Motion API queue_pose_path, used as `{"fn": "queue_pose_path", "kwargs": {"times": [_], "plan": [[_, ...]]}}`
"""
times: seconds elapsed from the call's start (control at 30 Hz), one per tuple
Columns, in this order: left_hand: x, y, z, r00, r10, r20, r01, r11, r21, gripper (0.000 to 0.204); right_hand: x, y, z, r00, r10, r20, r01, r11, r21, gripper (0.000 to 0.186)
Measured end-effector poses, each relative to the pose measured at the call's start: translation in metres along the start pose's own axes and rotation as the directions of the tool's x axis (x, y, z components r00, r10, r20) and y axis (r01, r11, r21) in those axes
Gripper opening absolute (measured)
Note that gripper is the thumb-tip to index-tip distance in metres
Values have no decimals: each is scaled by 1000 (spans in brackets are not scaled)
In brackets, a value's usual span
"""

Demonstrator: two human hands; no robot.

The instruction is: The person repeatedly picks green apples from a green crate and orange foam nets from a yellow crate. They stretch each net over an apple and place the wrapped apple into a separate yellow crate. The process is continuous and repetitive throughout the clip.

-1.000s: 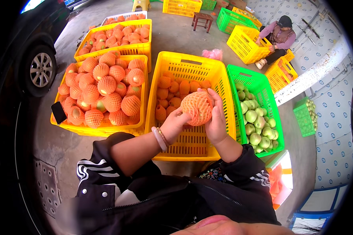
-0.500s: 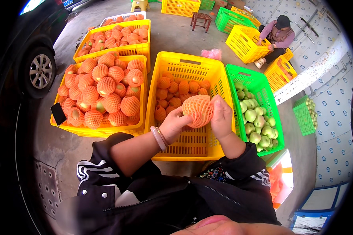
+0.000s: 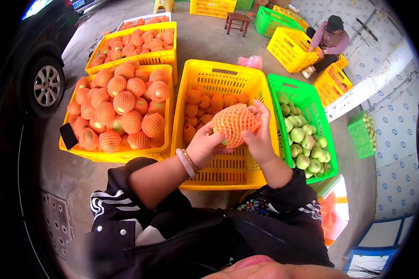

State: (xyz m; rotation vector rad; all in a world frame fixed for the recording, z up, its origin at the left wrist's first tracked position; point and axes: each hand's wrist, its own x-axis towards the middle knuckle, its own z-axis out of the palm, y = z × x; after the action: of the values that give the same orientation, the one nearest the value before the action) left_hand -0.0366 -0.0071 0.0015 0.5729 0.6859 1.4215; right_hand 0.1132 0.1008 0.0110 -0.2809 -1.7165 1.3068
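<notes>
Two hands, left (image 3: 206, 146) and right (image 3: 262, 143), pinched a netted fruit (image 3: 236, 124), its underside and some fingertips hidden from view.

Left hand (image 3: 205, 145) and right hand (image 3: 260, 135) face each other in a two-handed grip, raised before the torso (image 3: 186, 242).

The left forearm (image 3: 158, 182), bare, slants up and rightward from a bent elbow to the left wrist (image 3: 193, 161); the hand is curled, its left thumb (image 3: 216, 138) reaching forward toward the right, some of its fingers partly hidden. The bare right forearm (image 3: 276, 172) shows a shorter length, rising steeply with a lean to the left. That hand is turned palm inward, its fingers (image 3: 264, 113) raised, slightly bent and a little parted, the right thumb (image 3: 249, 138) angled inward below them. The two wrists stand apart, the left farther out from its hand's partner than the thumbs.
</notes>
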Motion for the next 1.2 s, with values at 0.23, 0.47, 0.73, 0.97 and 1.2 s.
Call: {"fn": "queue_pose_path", "kwargs": {"times": [0.23,0.47,0.73,0.97,1.2], "plan": [[-6,-2,7,999,-23,37,16,985,172,54,4,-20,3,967,252,28,-249,964,-91,10],[-10,4,10,999,-33,-36,38,989,142,51,23,-9,-23,872,222,-435,-155,971,183,11],[-7,22,-1,981,32,193,-57,990,127,83,19,-17,-59,906,362,218,-276,898,-343,8],[-16,-6,15,883,-255,395,72,903,423,77,7,-27,-8,901,352,252,-252,900,-357,14],[-13,-21,11,884,-256,391,-67,759,648,60,6,-19,-8,935,350,57,-315,893,-320,22]]}}
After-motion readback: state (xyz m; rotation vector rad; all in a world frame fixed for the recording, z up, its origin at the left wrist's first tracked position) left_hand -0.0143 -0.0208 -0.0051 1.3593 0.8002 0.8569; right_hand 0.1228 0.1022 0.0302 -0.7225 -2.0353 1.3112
